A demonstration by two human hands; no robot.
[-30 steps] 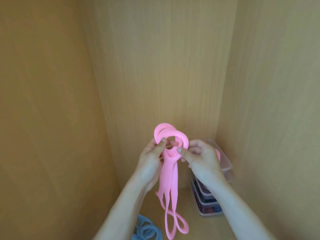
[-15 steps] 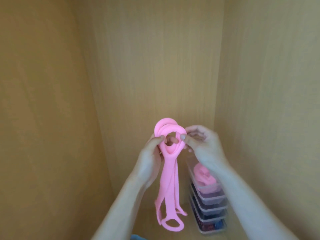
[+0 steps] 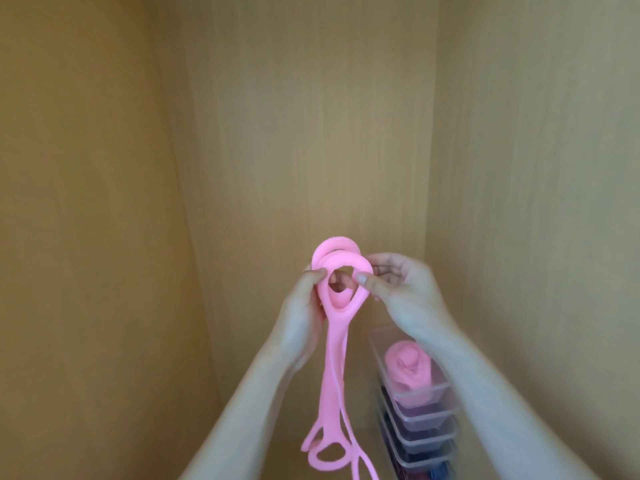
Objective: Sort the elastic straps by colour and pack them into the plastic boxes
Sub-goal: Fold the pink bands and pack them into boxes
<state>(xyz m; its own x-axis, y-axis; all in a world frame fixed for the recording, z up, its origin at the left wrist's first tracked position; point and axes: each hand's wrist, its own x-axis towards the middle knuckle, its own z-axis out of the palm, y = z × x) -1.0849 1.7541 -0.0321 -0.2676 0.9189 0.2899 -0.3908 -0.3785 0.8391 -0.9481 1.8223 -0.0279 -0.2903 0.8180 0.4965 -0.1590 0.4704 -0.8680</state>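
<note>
Pink straps [image 3: 334, 341], mid-frame and dangling to the bottom edge, look light, soft and floppy; left hand [image 3: 300, 320] and right hand [image 3: 403, 292] pinch the looped tops, the sensible hold.

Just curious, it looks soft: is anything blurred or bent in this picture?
Head view: the stack of plastic boxes is blurred, the held pink elastic straps sharper; head view: the wide lens tilts the wooden walls; head view: soft even light, no glare.
</note>
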